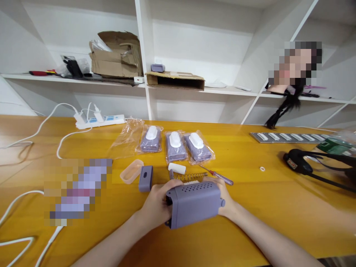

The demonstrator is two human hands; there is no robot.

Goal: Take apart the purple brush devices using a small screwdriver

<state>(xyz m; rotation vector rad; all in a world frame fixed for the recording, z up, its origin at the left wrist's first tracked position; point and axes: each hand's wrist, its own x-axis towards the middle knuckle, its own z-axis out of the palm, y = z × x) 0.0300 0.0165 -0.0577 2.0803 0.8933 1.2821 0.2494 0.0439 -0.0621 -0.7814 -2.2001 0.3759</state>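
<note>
Both hands hold a purple plastic housing (196, 205) above the table, one at each end. Its upper side has rows of small holes, and one end is open. My left hand (158, 204) is closed around that open end, some fingers hidden inside or behind it. My right hand (224, 194) grips the other end, near a small round knob; its fingers are mostly hidden. White bristles or teeth (191, 183) show behind the housing. Just beyond lie a coil spring (193, 176), a white cylinder (177, 168), a small screwdriver (222, 178), a purple cap (146, 178) and a peach oval ring (132, 171).
Bagged purple units with white tops (175, 145) lie behind. A power strip (101, 121) with white cables stands left, near a pixelated device (83, 189). At right are a small ring (262, 168), a black strapped item (297, 162) and a grey strip (286, 137). Shelves hold cardboard boxes (116, 59).
</note>
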